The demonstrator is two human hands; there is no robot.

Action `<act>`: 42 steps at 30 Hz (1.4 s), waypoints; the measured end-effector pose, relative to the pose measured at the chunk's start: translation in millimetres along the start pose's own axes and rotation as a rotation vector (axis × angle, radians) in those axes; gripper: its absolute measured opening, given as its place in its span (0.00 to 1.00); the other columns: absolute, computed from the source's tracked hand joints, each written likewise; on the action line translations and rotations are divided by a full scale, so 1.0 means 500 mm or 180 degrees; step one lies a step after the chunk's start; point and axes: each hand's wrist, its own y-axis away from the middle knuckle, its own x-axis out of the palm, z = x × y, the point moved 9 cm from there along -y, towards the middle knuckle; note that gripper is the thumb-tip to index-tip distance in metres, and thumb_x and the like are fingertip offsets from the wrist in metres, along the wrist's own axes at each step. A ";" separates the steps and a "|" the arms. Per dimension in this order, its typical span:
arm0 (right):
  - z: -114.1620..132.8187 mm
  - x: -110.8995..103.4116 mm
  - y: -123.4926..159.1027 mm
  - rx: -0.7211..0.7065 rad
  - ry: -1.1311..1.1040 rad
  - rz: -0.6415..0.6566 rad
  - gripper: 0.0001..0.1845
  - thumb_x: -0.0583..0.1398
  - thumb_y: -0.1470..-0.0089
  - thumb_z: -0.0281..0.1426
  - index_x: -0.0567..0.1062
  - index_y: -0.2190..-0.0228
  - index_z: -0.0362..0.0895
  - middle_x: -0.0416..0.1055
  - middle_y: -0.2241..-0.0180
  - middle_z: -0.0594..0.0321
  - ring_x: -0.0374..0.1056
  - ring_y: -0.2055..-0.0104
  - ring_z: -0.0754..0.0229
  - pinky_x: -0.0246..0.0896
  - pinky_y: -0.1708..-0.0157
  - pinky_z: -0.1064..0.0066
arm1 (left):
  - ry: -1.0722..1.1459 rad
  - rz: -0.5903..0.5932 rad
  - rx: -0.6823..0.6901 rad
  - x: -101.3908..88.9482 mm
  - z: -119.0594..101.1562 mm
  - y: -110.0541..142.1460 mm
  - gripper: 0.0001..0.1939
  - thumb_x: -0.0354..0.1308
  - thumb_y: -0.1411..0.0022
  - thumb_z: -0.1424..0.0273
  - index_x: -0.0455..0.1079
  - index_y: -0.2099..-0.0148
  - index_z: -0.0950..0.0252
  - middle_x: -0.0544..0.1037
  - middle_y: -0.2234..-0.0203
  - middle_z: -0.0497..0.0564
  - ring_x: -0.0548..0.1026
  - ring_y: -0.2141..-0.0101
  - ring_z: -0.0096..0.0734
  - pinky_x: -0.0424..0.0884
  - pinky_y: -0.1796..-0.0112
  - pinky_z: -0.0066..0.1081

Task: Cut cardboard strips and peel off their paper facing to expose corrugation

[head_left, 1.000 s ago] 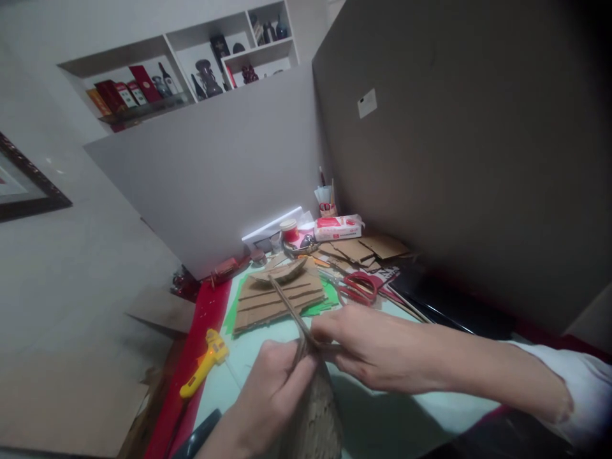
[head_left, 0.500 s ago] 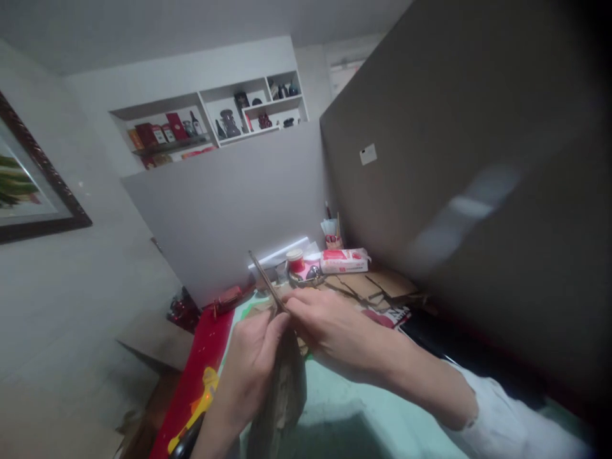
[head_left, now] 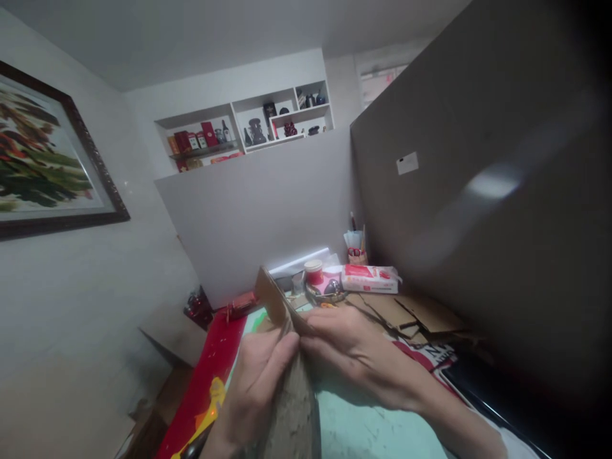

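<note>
A piece of cardboard (head_left: 273, 298) stands on edge between my two hands, its far part rising above the fingers. Below them, its near part (head_left: 292, 417) looks rough and grey-brown. My left hand (head_left: 261, 376) pinches it from the left, thumb lying along the top. From the other side my right hand (head_left: 351, 357) grips the same spot, fingertips meeting the left thumb. The fingers' inner sides are hidden. Left of my left wrist lies a yellow tool (head_left: 210, 408) with a small orange light, partly covered by my arm.
Flat cardboard pieces (head_left: 430, 312) lie at the right by the grey partition (head_left: 478, 127). Behind my hands stand a red paper cup (head_left: 313, 273), a tissue pack (head_left: 370, 279) and a pen holder (head_left: 356, 255). A black glossy object (head_left: 497, 401) sits at the right edge.
The view has shifted, so the surroundings sit further right and slightly lower. The cardboard has turned to show more of its far brown face. Both hands still grip it.
</note>
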 end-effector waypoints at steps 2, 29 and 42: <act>-0.006 -0.004 -0.002 0.0040 -0.0153 0.0067 0.15 0.51 0.32 0.29 0.71 0.70 0.43 0.69 0.70 0.64 0.64 0.67 0.61 0.60 0.63 0.69 | 0.0027 -0.0014 -0.0089 -0.001 0.002 -0.003 0.19 0.48 0.29 0.59 0.76 0.62 0.63 0.75 0.70 0.49 0.70 0.69 0.34 0.68 0.60 0.30; -0.055 0.011 0.011 0.0914 -0.2553 0.0147 0.14 0.61 0.40 0.38 0.78 0.71 0.40 0.67 0.73 0.63 0.67 0.63 0.54 0.63 0.60 0.64 | 0.0068 -0.1128 -0.1010 -0.051 0.038 0.053 0.22 0.60 0.40 0.52 0.66 0.80 0.58 0.66 0.78 0.49 0.62 0.71 0.36 0.64 0.68 0.33; -0.013 -0.008 0.009 0.0649 0.0500 0.0004 0.10 0.52 0.33 0.30 0.66 0.69 0.45 0.67 0.69 0.66 0.61 0.70 0.61 0.53 0.69 0.67 | -0.0184 -0.0072 -0.0013 -0.005 -0.016 0.006 0.21 0.51 0.31 0.62 0.58 0.77 0.61 0.57 0.79 0.44 0.56 0.76 0.29 0.56 0.72 0.31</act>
